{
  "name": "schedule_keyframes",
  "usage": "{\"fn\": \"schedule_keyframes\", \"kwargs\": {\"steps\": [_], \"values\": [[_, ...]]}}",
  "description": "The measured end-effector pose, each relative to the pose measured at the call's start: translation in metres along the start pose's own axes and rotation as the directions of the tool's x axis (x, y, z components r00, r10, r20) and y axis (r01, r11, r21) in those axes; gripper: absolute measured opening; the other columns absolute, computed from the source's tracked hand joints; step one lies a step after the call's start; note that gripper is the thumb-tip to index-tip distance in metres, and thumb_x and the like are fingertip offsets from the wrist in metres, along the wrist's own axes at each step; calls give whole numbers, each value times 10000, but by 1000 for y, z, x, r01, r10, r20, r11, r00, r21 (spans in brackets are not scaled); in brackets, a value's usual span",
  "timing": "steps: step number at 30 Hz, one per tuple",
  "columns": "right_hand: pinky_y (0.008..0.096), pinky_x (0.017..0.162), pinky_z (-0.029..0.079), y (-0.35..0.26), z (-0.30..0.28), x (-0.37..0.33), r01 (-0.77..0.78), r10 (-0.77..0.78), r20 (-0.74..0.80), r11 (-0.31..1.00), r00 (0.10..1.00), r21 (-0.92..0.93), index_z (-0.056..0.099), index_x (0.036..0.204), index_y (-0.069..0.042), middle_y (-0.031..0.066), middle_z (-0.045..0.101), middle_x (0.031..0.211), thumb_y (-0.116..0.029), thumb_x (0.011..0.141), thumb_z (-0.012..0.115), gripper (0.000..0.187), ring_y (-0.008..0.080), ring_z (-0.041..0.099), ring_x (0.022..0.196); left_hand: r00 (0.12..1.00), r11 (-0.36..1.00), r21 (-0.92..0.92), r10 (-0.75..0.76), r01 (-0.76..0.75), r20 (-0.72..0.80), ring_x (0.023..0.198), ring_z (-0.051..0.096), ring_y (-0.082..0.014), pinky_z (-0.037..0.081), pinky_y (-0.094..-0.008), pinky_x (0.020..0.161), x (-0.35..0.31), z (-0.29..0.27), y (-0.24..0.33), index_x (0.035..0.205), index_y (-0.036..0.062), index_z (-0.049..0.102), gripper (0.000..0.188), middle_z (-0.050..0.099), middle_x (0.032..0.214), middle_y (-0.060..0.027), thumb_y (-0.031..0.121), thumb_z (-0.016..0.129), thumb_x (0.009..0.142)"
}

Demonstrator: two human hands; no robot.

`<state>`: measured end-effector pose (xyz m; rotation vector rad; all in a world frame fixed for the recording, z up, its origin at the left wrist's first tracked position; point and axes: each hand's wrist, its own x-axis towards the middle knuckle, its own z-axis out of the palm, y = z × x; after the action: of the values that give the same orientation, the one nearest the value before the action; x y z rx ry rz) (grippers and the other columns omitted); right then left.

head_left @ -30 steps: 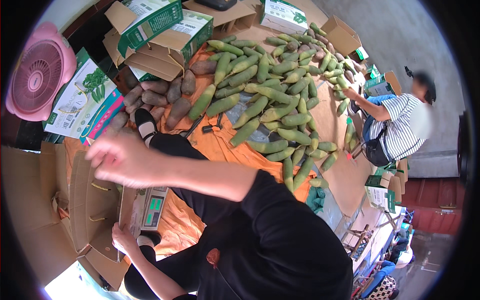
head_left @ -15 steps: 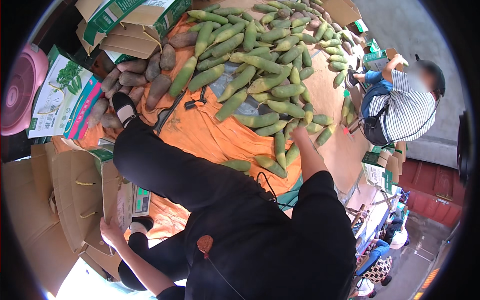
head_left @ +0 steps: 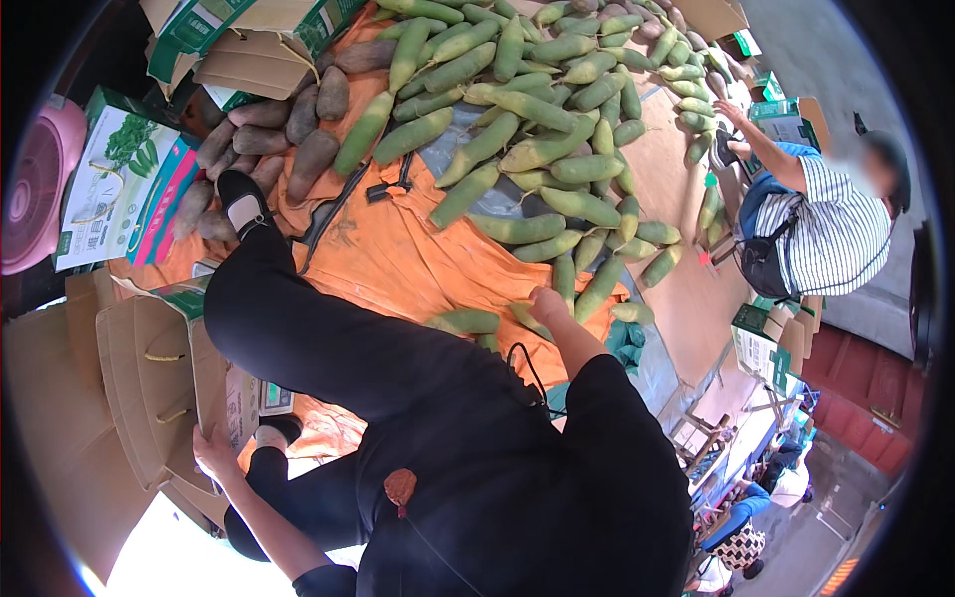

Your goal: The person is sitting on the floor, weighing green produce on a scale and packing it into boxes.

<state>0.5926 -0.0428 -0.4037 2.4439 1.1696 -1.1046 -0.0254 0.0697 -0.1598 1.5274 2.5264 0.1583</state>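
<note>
My left hand (head_left: pixel 214 450) rests with loosely spread fingers on the edge of an open cardboard box (head_left: pixel 149 383) at my lower left; its flaps stand up and I cannot make out what lies inside. My right hand (head_left: pixel 549 303) reaches down onto the orange cloth (head_left: pixel 388 259), fingers curled over a long green gourd (head_left: pixel 529 318) at the near edge of the pile, though my wrist hides how firmly they grip. Another green gourd (head_left: pixel 466 320) lies just beside it on the cloth. Beyond, a big heap of green gourds (head_left: pixel 537 149), smooth, tapering and pale at the tips, covers the cloth, and to its left sits a smaller pile of brown, rough-skinned tubers (head_left: pixel 298 134). My leg in black trousers (head_left: pixel 328 348) stretches across the cloth, ending in a black shoe (head_left: pixel 242 199). More cartons (head_left: pixel 239 35), green and white printed, are stacked at the top left, cut off by the frame, and a printed carton (head_left: pixel 119 189) leans by a pink fan (head_left: pixel 35 189). At the right another person in a striped shirt (head_left: pixel 836 239) reaches toward the heap, partly cropped by the dark rim.
</note>
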Motion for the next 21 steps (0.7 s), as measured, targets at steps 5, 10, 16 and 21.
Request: {"fn": "schedule_keyframes", "kwargs": {"steps": [5, 10, 16, 21], "values": [[362, 854, 468, -36, 11, 7, 217, -220, 119, 975, 968, 44, 620, 1043, -129, 113, 635, 1012, -216, 680, 683, 379, 293, 598, 961, 1000, 999, -36, 16, -17, -26, 837, 614, -350, 462, -388, 758, 3, 7, -9, 1057, -61, 562, 326, 628, 913, -221, 99, 573, 774], [393, 879, 454, -107, -3, -8, 445, -395, 295, 886, 870, -127, 563, 1152, -141, 111, 571, 1145, -336, 656, 717, 555, 268, 538, 1072, 999, 1000, -9, -4, 4, -32, 831, 608, -363, 463, -391, 753, -2, 1, -9, 1032, -53, 567, 311, 620, 897, -227, 87, 577, 755], [432, 896, 437, -138, 5, -8, 595, -444, 491, 778, 749, -203, 533, 1156, -132, 105, 545, 1165, -342, 606, 746, 626, 286, 512, 1108, 993, 997, -6, 79, -80, -90, 798, 599, -385, 463, -414, 710, 2, 14, -22, 957, -36, 573, 250, 608, 868, -230, 82, 572, 736], [450, 866, 441, -155, 17, -16, 563, -375, 481, 753, 792, -340, 534, 1144, -106, 106, 551, 1154, -267, 576, 760, 632, 276, 511, 1119, 999, 1000, 25, 10, -9, -42, 759, 578, -396, 451, -442, 668, 4, 14, -24, 850, -15, 547, 165, 589, 814, -203, 83, 570, 720]]}}
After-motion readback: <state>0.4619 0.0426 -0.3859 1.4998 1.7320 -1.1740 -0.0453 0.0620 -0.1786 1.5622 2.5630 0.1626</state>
